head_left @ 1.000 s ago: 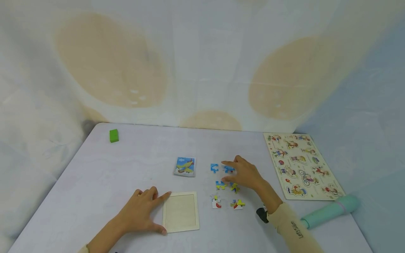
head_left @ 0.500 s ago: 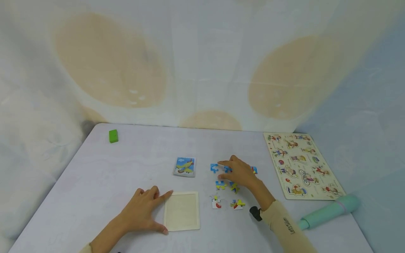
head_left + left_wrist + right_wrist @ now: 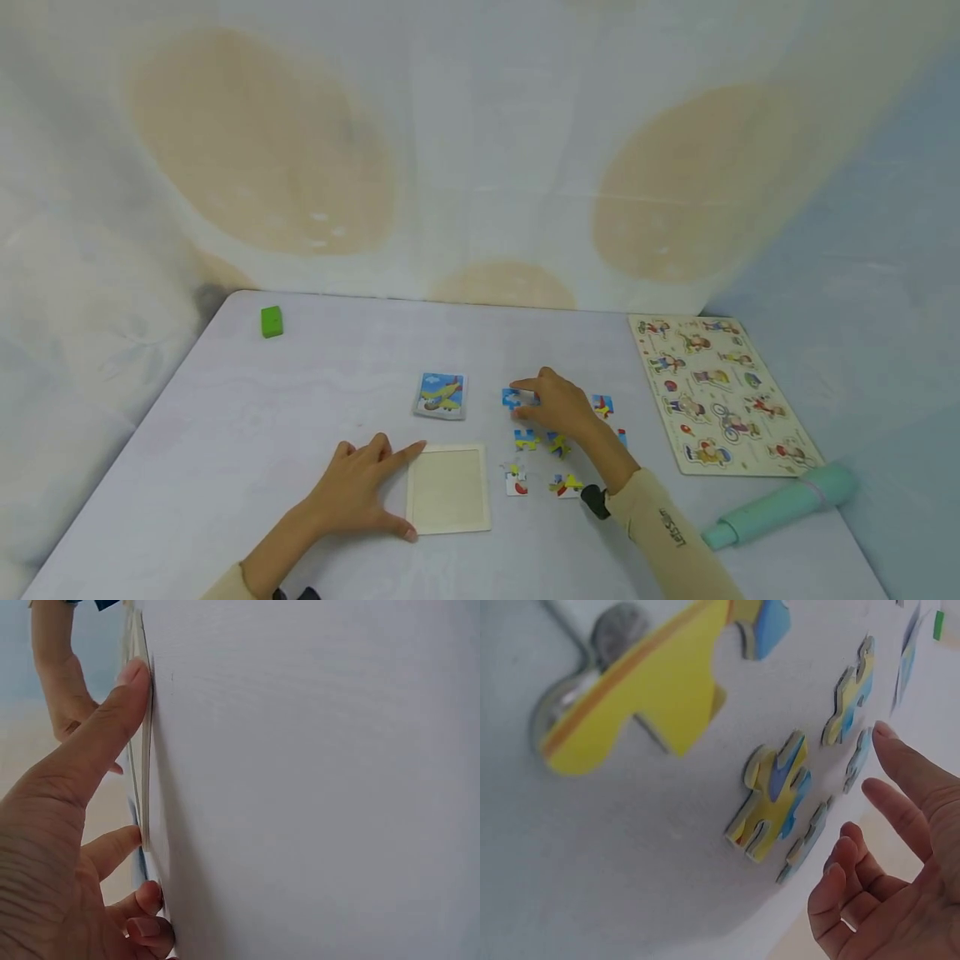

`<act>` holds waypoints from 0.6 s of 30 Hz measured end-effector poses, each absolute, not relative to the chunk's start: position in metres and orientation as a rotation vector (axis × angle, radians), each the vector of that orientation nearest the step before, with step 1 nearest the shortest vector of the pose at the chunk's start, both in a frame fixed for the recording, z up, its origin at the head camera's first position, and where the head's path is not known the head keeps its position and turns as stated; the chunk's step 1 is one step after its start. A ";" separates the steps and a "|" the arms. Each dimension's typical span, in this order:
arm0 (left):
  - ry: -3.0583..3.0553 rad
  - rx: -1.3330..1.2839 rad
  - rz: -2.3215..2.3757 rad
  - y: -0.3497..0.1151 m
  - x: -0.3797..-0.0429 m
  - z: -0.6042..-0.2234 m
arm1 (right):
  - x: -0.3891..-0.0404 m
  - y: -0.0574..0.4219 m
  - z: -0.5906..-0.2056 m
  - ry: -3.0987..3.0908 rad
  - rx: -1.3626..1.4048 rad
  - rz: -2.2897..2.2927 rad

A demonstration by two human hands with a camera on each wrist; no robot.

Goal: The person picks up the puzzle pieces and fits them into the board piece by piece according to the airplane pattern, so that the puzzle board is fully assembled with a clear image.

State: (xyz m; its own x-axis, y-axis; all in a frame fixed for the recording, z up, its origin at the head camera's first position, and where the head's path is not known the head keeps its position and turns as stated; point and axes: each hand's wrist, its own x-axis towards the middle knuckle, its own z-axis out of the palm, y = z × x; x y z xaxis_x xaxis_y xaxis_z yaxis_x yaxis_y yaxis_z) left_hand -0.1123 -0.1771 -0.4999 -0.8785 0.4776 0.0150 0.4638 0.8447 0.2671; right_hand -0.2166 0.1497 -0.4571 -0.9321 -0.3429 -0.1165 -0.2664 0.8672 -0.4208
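Note:
In the head view my left hand [image 3: 356,490] holds the square, pale wooden puzzle tray [image 3: 486,492] at its left corners, index finger at the far one, thumb at the near one. The left wrist view shows that thumb [image 3: 133,682] against the tray's edge. My right hand [image 3: 561,408] hovers low over the jigsaw pieces, thumb and index finger apart on either side of a blue piece [image 3: 510,398]. In the right wrist view this piece [image 3: 859,759] lies flat by the fingertips. A yellow-and-blue piece [image 3: 774,796] and several others lie around it; the hand partly covers one.
A picture card [image 3: 440,395] with a plane lies beyond the tray. A figure puzzle board [image 3: 720,392] and a rolled mint-green tube [image 3: 787,504] are on the right. Far left sits a green block [image 3: 272,322]. Cloth walls surround the table.
The right hand has moved left, from the second blue piece to the leftmost one. The left hand and the tray have slid right and slightly away from me.

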 end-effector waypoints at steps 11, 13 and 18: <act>2.941 0.689 0.494 -0.174 -0.111 -0.496 | -0.222 0.145 -0.466 2.902 -0.452 -0.588; 2.941 0.680 0.495 -0.173 -0.111 -0.495 | -0.223 0.144 -0.467 2.916 -0.463 -0.595; 2.934 0.671 0.515 -0.172 -0.111 -0.494 | -0.224 0.140 -0.468 2.936 -0.495 -0.604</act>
State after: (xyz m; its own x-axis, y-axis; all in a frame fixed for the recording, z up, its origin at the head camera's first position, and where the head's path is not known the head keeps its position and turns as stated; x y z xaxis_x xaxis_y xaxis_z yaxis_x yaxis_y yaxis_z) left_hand -0.1113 -0.1724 -0.4935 -0.8996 0.4365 -0.0108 0.4067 0.8468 0.3428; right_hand -0.2244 0.1405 -0.4685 -0.9418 -0.3344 -0.0354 -0.2932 0.8682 -0.4003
